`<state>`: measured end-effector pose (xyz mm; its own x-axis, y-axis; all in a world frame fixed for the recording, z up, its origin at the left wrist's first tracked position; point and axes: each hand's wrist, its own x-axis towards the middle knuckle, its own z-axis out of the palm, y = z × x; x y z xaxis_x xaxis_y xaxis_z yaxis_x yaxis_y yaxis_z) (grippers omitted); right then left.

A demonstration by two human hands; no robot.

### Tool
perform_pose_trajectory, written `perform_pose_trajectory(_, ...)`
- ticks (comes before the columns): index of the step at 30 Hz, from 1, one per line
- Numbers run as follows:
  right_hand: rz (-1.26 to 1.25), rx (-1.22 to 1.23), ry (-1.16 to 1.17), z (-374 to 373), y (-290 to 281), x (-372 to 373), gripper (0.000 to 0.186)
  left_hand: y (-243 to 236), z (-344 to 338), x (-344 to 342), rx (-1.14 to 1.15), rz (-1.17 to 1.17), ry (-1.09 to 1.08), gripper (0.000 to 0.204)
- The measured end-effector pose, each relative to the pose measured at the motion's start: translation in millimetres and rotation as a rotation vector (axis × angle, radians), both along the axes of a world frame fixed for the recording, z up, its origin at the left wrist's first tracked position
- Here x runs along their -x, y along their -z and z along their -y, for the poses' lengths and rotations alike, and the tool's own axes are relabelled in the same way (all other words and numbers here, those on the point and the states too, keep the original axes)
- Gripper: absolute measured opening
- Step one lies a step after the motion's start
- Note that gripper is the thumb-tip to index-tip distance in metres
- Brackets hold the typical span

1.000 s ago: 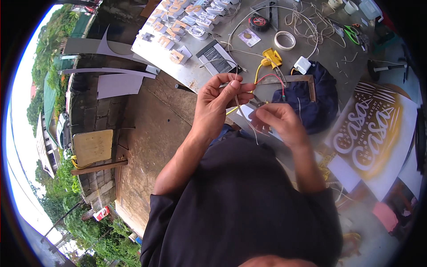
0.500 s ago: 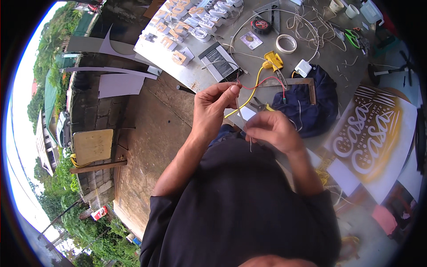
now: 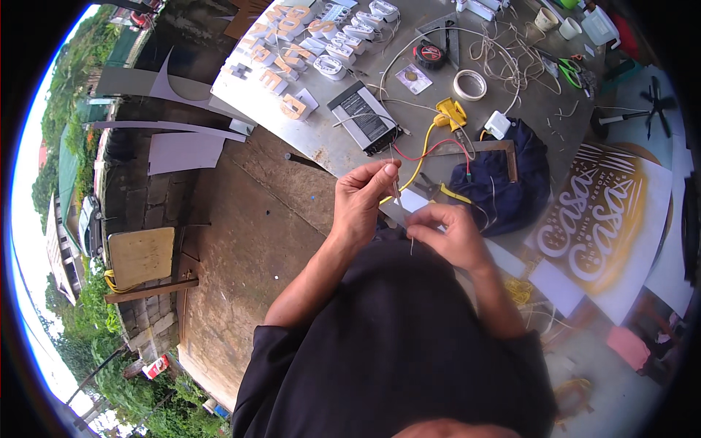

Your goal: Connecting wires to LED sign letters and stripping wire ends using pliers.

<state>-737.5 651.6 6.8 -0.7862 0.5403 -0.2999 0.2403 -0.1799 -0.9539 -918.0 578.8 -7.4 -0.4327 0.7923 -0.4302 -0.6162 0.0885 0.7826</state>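
My left hand [image 3: 359,203] pinches a thin pale wire [image 3: 399,201] between thumb and forefinger, just off the table's near edge. Lower down, my right hand [image 3: 458,237] is closed on the same wire, with a short end hanging below its fingertips. Beyond my left hand, a black power supply box [image 3: 363,117] with a pale label lies on the table. A red wire [image 3: 426,155] runs from near the box to a small green connector on a dark blue cloth [image 3: 527,175]. Pliers with yellow handles [image 3: 454,193] lie beyond my right hand.
The grey metal table [image 3: 332,142] carries white block letters [image 3: 330,67], a tape measure [image 3: 429,55], a tape roll [image 3: 469,85], a yellow clamp-like plug [image 3: 450,113], tangled cable and green-handled scissors [image 3: 569,71]. A printed sign sheet [image 3: 606,226] lies at right.
My left hand has shifted slightly right and down, away from the red wire near its fingertips. Both hands keep their pinch on the pale wire. The whole view has shifted slightly.
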Motion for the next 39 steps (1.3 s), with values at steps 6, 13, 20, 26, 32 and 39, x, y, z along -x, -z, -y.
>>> perform_pose_trajectory(6, 0.209, 0.045, -0.005, 6.8, 5.5, 30.0, 0.014, 22.9, 7.2, 28.8, 0.031, 0.116, 0.013, 0.025)
perform_pose_trajectory(13, 0.153, 0.276, 0.062, 0.5, -6.6, 73.5, 0.016, 38.3, -6.1, 72.5, 0.026, 0.171, -0.043, 0.022)
perform_pose_trajectory(20, 0.124, 0.235, 0.081, -9.0, -18.5, 117.5, 0.020, 35.7, -29.6, 116.0, -0.011, 0.201, -0.029, 0.020)
perform_pose_trajectory(26, 0.122, 0.450, 0.205, -13.0, -14.1, 140.1, 0.023, 45.2, -47.5, 140.0, -0.013, 0.207, 0.011, 0.018)
perform_pose_trajectory(32, 0.156, 0.462, 0.219, -20.8, -1.9, 152.5, 0.020, 50.3, -59.6, 151.3, -0.025, 0.175, 0.026, 0.019)
perform_pose_trajectory(39, 0.116, 0.456, 0.239, -28.3, 7.4, 169.8, 0.012, 46.2, -64.0, 160.6, -0.049, 0.066, 0.082, 0.022)
